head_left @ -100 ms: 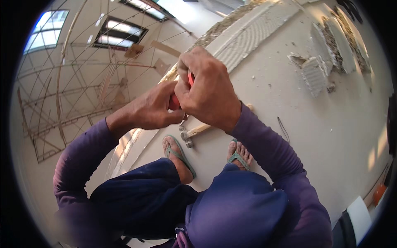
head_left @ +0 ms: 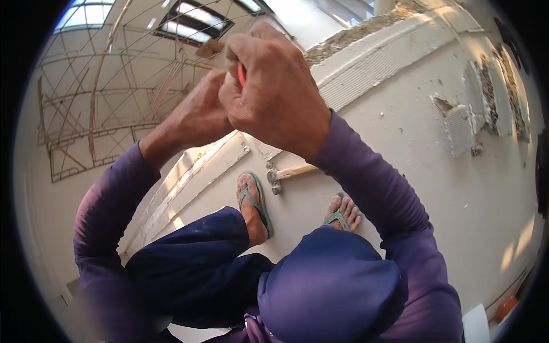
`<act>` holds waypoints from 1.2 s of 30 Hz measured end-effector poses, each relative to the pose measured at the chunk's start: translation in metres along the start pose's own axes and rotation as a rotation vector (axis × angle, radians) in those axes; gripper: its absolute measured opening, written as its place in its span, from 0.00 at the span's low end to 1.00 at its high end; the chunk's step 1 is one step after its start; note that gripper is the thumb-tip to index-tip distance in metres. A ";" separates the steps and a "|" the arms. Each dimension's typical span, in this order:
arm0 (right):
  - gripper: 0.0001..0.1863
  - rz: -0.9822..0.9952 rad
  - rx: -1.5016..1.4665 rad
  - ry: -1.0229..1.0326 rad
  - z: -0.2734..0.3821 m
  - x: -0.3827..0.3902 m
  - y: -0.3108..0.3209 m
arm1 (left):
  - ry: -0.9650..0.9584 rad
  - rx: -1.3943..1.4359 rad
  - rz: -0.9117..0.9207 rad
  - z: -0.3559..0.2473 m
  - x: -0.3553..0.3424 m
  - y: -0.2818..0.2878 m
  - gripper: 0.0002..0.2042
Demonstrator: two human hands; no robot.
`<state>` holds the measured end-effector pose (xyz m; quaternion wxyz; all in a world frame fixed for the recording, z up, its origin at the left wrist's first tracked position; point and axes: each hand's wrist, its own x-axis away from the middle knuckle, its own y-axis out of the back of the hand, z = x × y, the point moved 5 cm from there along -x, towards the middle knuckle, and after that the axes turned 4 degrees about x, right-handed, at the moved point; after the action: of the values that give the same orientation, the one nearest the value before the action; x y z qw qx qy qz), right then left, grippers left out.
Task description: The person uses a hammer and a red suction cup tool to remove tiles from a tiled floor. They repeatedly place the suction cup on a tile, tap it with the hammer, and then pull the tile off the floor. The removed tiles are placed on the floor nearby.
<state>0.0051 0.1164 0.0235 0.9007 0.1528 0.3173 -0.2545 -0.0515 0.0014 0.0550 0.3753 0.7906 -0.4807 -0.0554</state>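
Observation:
Both my hands are raised together at chest height, out in front of me. My right hand is closed round a red object. Only a narrow red strip of it shows beside the thumb, so its kind is hidden. Pressed up against it from the left is my left hand, its fingers curled and mostly behind the right hand. Below the hands, on the floor, lies a hammer with a metal head and a pale wooden handle, between my sandalled feet and the floor's broken edge.
A ledge with a ridged mortar strip and rough rubble edge runs across the far side. Broken tile pieces stand at the right. Metal scaffolding stands at left, beyond the edge. An orange-red object sits far right.
My hands have risen and shifted slightly left, and less of the red object shows. The whole view has tilted, so the floor, hammer and tile pieces appear further right.

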 end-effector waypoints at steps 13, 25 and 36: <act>0.27 0.571 0.030 0.037 -0.024 0.068 -0.087 | 0.176 0.114 -0.294 0.166 0.133 0.074 0.09; 0.26 1.493 0.703 -0.197 -0.079 0.266 -0.047 | 0.214 0.637 -0.182 0.341 0.105 0.078 0.14; 0.21 1.603 0.521 -1.128 0.005 0.241 -0.086 | 0.158 0.838 -0.039 0.421 0.072 0.021 0.12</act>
<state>0.1208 -0.0433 -0.1391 0.7632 0.3697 -0.4158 0.3286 -0.2176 -0.2888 -0.2114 0.0562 0.8855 -0.4164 0.1986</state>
